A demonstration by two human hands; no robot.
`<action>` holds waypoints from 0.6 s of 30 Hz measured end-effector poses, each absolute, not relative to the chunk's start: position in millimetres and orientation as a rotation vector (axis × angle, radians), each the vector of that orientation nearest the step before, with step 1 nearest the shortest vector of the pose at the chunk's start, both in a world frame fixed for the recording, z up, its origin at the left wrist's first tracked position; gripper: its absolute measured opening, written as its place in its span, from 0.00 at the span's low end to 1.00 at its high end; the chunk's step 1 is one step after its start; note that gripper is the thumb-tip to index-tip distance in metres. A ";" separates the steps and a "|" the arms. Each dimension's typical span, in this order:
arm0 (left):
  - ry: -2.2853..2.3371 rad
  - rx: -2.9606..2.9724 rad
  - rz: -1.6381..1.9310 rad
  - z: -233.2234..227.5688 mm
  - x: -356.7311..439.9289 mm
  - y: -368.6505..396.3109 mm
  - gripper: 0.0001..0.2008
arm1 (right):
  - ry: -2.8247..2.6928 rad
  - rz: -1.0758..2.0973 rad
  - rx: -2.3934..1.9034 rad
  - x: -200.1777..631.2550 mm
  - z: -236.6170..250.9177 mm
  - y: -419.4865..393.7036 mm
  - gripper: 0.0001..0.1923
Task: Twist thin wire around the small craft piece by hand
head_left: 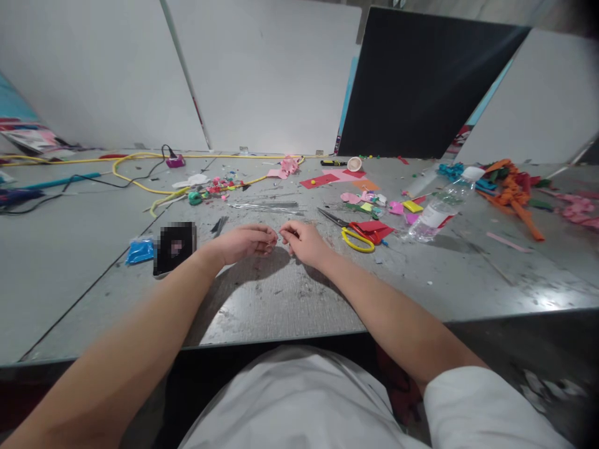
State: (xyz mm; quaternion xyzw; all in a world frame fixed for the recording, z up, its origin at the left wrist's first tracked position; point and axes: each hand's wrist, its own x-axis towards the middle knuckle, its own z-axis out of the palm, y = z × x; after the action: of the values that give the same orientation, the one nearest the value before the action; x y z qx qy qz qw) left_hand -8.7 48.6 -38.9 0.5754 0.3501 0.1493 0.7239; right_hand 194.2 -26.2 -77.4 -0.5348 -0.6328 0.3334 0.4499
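Both grips pinched, grey table (421, 280)

Two bare hands — the left hand (247, 242) and the right hand (304, 242) — meet over one grey table (468, 280). On it lie one pair of scissors (352, 232), one plastic bottle (442, 211), one blue packet (140, 251) and one yellow cable (135, 181) — besides scraps too many to count.

The person wears a white short-sleeved top, seen at the bottom centre of the frame. One sleeve edge shows at the lower right, ending above the elbow. Both forearms are bare, with no watch, bracelet or ring visible. The left hand (246, 242) and right hand (304, 242) are ungloved.
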 end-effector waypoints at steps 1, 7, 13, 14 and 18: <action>0.764 1.266 0.324 -38.2 -9.0 48.6 0.16 | -1.564 0.819 -1.313 194.4 -77.5 -25.9 0.06; 0.762 1.267 0.331 -34.5 -8.9 46.8 0.16 | -1.597 0.776 -1.301 196.1 -78.2 -25.3 0.06; 0.763 1.281 0.330 -36.2 -8.4 46.6 0.16 | -1.670 0.698 -1.300 196.5 -77.4 -26.6 0.07; 0.761 1.283 0.328 -36.6 -8.3 46.6 0.16 | -1.676 0.693 -1.306 196.2 -77.2 -26.9 0.07; 0.760 1.297 0.311 -37.3 -8.1 46.1 0.15 | -1.703 0.662 -1.308 194.9 -76.6 -28.6 0.07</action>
State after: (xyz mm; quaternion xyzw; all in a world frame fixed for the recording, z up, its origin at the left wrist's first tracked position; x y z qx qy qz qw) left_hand -8.1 46.1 -37.3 0.5866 0.3439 0.1405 0.7196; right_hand 194.9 -28.6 -76.6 -0.5249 -0.6834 0.2655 0.4325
